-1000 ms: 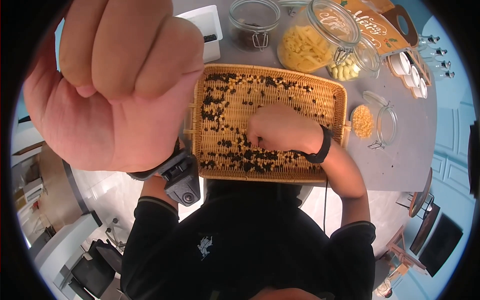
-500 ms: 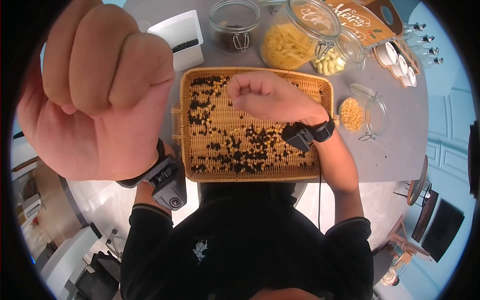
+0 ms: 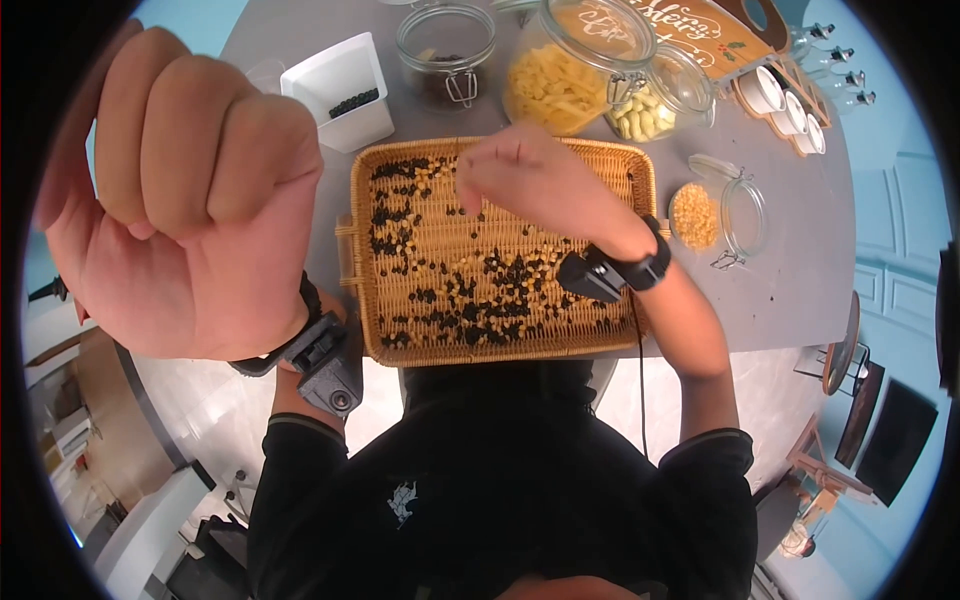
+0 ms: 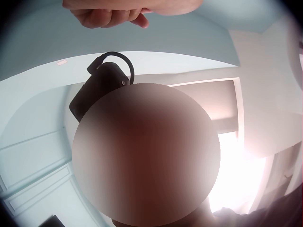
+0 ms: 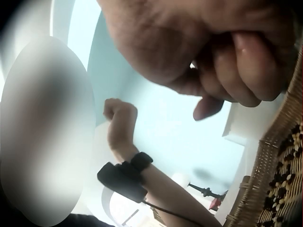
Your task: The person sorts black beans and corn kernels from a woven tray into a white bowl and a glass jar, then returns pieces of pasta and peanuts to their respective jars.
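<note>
My left hand (image 3: 190, 210) is raised close to the head camera, fingers folded into the palm; its curled fingers (image 4: 116, 18) also show at the top of the left wrist view. Over the back middle of a wicker basket (image 3: 510, 355) hovers my right hand (image 3: 550, 190), its fingers curled. In the right wrist view nothing is visible in that hand (image 5: 208, 56), though the inside of the grip is hidden. Black beans (image 3: 490, 325) and yellow kernels (image 3: 462, 300) lie scattered in the basket, densest near the front and along the left.
Behind the basket stand a white container (image 3: 365, 130) with black beans, a jar of dark contents (image 3: 445, 85), a pasta jar (image 3: 550, 90) and a smaller jar (image 3: 645, 120). Right of it is an opened jar of yellow kernels (image 3: 695, 215); white cups (image 3: 790, 112) stand farther back.
My right hand has lifted from the beans in the lower middle of the basket and moved toward its back edge. My left hand stays raised and folded. The head view has shifted, showing more of the white container.
</note>
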A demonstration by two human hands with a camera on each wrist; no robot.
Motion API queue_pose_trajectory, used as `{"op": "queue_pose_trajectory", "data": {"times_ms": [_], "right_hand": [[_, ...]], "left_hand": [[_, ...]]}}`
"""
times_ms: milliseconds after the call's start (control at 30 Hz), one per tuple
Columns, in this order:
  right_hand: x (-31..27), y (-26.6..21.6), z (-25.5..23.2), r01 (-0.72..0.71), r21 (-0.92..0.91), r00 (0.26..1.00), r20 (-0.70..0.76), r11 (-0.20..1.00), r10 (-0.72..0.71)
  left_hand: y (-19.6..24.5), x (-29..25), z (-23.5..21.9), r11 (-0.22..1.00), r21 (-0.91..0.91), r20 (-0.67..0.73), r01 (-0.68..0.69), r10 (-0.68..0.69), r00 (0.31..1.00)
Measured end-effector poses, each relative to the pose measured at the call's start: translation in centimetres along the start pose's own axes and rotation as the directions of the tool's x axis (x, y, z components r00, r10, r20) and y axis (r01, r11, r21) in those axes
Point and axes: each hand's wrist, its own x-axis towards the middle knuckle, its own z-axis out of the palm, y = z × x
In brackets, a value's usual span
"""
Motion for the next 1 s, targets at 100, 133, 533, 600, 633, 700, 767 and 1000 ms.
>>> {"op": "queue_pose_trajectory", "data": {"times_ms": [100, 133, 533, 600, 633, 700, 767, 1000], "right_hand": [[-3.1, -0.7, 0.5, 0.192, -0.427, 0.979, 0.025, 0.884, -0.200], [-4.2, -0.5, 0.3, 0.240, -0.540, 0.967, 0.057, 0.807, -0.250], [-10.1, 5.6, 1.7, 0.062, -0.866, 0.998, 0.038, 0.496, -0.059], [-10.1, 5.9, 1.9, 0.047, -0.872, 0.999, 0.032, 0.487, -0.039], [-10.0, 6.0, 1.9, 0.039, -0.876, 0.999, 0.029, 0.480, -0.029], [-9.9, 5.9, 2.0, 0.009, -0.888, 1.000, 0.022, 0.459, 0.022], [-9.7, 5.8, 2.0, -0.034, -0.902, 0.995, 0.011, 0.430, 0.103], [-9.8, 6.6, 2.4, 0.051, -0.896, 0.997, 0.072, 0.441, 0.032]], "left_hand": [[0.4, -0.3, 0.0, 1.000, -0.008, -0.034, 0.004, -0.004, 0.999], [0.6, -0.3, 0.0, 1.000, -0.010, -0.036, 0.011, -0.012, 0.999], [0.6, -1.0, 0.6, 0.997, -0.081, 0.025, -0.003, 0.005, 1.000], [0.6, -1.2, 0.7, 0.997, -0.082, 0.022, -0.013, 0.015, 1.000], [0.6, -1.2, 0.8, 0.997, -0.079, 0.024, -0.017, 0.019, 1.000], [0.6, -1.3, 0.8, 0.997, -0.078, 0.042, -0.011, 0.015, 0.999], [0.6, -1.3, 0.8, 0.997, -0.078, 0.068, 0.005, 0.001, 0.998], [1.0, -1.5, 1.0, 0.999, -0.048, 0.095, 0.001, 0.003, 0.996]]}}
